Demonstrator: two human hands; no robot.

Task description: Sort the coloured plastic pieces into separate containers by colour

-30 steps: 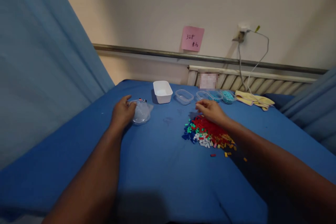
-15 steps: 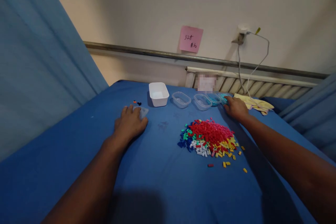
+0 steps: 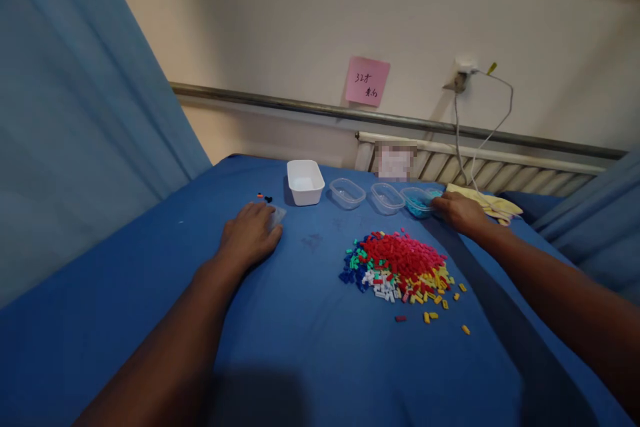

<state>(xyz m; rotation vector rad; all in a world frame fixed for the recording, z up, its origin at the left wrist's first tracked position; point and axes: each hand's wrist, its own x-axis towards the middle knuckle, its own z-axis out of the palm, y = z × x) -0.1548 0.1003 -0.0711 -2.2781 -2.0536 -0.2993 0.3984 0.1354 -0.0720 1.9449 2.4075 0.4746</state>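
My left hand (image 3: 250, 235) lies palm down on the blue sheet, fingers stretched out over a small clear plastic piece (image 3: 278, 216) that is partly covered. My right hand (image 3: 459, 212) is closed at the rim of a clear plastic container (image 3: 434, 193) at the right end of a row; the fingertips are partly hidden. Beside it stands another clear container (image 3: 417, 207) with turquoise pieces in it. Nearer to me, a heap of small plastic bricks (image 3: 403, 257) in red, pink, yellow, white, green and blue lies between my arms.
Two clear containers (image 3: 347, 195) and a white tub (image 3: 305, 183) stand along the back. Orange and black bits (image 3: 269, 199) lie near my left hand. A yellow cloth (image 3: 493, 203) lies at the right, by a radiator (image 3: 530, 172) and hanging cord (image 3: 500, 117). Blue curtains (image 3: 90, 120) flank the bed.
The clear container with turquoise pieces has shifted nearer and to the right, into line with the others. My right hand has moved slightly right; my left hand stays put.
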